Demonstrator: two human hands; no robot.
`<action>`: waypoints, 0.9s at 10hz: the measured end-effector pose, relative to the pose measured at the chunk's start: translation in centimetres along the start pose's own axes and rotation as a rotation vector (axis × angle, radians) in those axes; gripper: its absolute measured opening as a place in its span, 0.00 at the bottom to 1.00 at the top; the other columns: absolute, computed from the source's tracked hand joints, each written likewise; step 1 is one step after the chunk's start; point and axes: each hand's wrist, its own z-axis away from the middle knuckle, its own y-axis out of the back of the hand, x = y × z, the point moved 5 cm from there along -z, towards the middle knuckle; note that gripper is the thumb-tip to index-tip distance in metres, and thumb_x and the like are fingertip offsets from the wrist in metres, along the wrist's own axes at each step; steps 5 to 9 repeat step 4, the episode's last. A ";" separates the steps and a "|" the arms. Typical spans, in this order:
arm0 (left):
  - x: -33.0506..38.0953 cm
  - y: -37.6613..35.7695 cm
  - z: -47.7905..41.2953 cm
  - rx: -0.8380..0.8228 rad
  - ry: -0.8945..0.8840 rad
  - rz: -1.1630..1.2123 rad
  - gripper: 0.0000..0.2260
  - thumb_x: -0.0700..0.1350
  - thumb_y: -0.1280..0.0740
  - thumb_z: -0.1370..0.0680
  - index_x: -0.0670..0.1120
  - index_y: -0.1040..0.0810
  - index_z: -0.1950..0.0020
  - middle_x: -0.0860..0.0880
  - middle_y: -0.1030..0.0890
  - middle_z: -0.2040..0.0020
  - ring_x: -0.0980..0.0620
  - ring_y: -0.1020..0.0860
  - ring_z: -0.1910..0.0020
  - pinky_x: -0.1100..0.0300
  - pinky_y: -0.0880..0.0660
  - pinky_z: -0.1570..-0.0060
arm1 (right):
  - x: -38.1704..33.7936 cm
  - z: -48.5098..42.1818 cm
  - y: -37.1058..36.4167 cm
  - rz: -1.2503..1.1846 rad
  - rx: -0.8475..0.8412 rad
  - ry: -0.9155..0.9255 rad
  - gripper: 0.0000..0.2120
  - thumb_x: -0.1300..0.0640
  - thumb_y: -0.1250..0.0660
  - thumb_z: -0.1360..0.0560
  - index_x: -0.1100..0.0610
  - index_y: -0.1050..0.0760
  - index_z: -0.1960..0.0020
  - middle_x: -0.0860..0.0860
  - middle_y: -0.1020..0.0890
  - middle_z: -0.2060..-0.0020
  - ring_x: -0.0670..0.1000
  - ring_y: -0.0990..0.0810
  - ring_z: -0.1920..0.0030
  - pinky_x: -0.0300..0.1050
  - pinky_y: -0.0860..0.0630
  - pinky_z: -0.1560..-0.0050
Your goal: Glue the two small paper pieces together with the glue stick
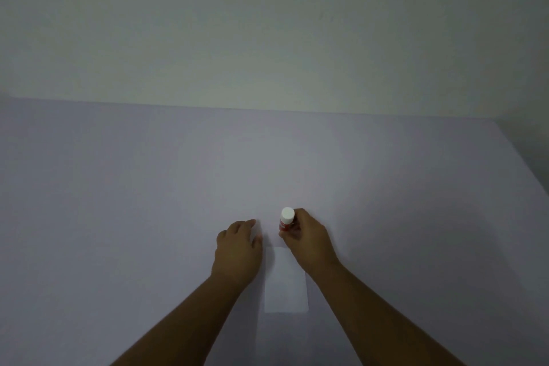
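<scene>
A small white paper piece (285, 282) lies flat on the pale table between my forearms. My right hand (307, 236) is closed around a red glue stick (286, 220) with a white cap, held upright just beyond the paper's far edge. My left hand (239, 242) rests palm down on the table to the left of the glue stick, fingers slightly spread and holding nothing. A second, fainter paper piece (263, 223) seems to lie under my left fingertips, but the dim light makes its edges hard to tell.
The pale lilac table (118, 202) stretches wide on both sides and ends at a plain wall (267, 38) behind. Its right edge (523, 157) runs diagonally at the far right.
</scene>
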 end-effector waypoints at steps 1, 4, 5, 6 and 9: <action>-0.1 -0.1 0.0 -0.004 0.008 0.001 0.19 0.48 0.44 0.20 0.47 0.35 0.29 0.45 0.31 0.29 0.45 0.34 0.31 0.51 0.39 0.31 | -0.1 -0.1 0.0 0.037 0.019 0.023 0.09 0.58 0.29 0.30 0.54 0.27 0.53 0.50 0.20 0.58 0.46 0.23 0.59 0.29 0.31 0.63; -0.3 0.3 -0.2 0.022 -0.015 -0.026 0.19 0.48 0.44 0.20 0.46 0.35 0.29 0.45 0.31 0.29 0.45 0.34 0.31 0.51 0.39 0.31 | 0.1 -0.1 -0.2 0.016 0.031 0.005 0.17 0.58 0.28 0.32 0.52 0.27 0.46 0.53 0.21 0.51 0.49 0.24 0.52 0.39 0.27 0.52; -0.3 0.3 -0.2 0.022 -0.015 -0.026 0.19 0.48 0.44 0.20 0.46 0.35 0.29 0.45 0.31 0.29 0.45 0.34 0.31 0.51 0.39 0.31 | 0.1 -0.1 -0.2 0.016 0.031 0.005 0.17 0.58 0.28 0.32 0.52 0.27 0.46 0.53 0.21 0.51 0.49 0.24 0.52 0.39 0.27 0.52; -0.3 0.3 -0.2 0.022 -0.015 -0.026 0.19 0.48 0.44 0.20 0.46 0.35 0.29 0.45 0.31 0.29 0.45 0.34 0.31 0.51 0.39 0.31 | 0.1 -0.1 -0.2 0.016 0.031 0.005 0.17 0.58 0.28 0.32 0.52 0.27 0.46 0.53 0.21 0.51 0.49 0.24 0.52 0.39 0.27 0.52; -0.3 0.3 -0.2 0.022 -0.015 -0.026 0.19 0.48 0.44 0.20 0.46 0.35 0.29 0.45 0.31 0.29 0.45 0.34 0.31 0.51 0.39 0.31 | 0.1 -0.1 -0.2 0.016 0.031 0.005 0.17 0.58 0.28 0.32 0.52 0.27 0.46 0.53 0.21 0.51 0.49 0.24 0.52 0.39 0.27 0.52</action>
